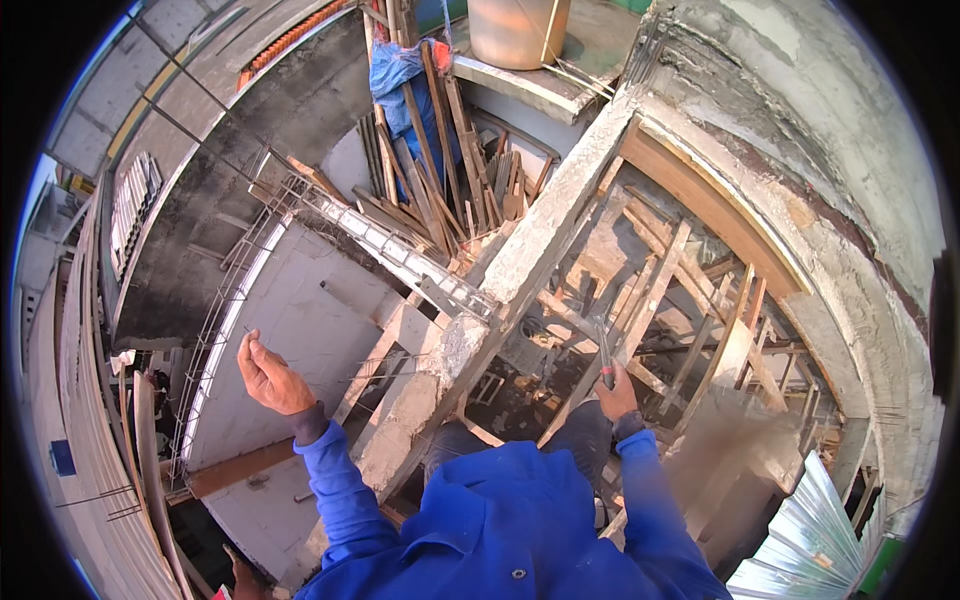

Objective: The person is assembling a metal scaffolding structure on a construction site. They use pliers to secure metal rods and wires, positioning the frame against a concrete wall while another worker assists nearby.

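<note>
My left hand (274, 378) is raised out to the left above a pale wall panel, its fingers drawn together at the tips. Something thin seems to stick up from the fingertips, too small to make out. On the right, my right hand (619, 395) is closed round a pair of pincers (605, 352) with a red grip, the metal end pointing up and away from me. Beyond my left hand runs a steel rebar cage (243, 262). A second length of rebar cage (395, 248) joins the rough concrete beam (545, 225) in front of me.
Below on the right, wooden props and planks (655, 290) cross over a deep opening. A timber pile with a blue tarp (398, 75) leans at the back, near a big orange tank (518, 30). Corrugated metal sheets (800, 545) lie at lower right. Bare bars (190, 75) jut out upper left.
</note>
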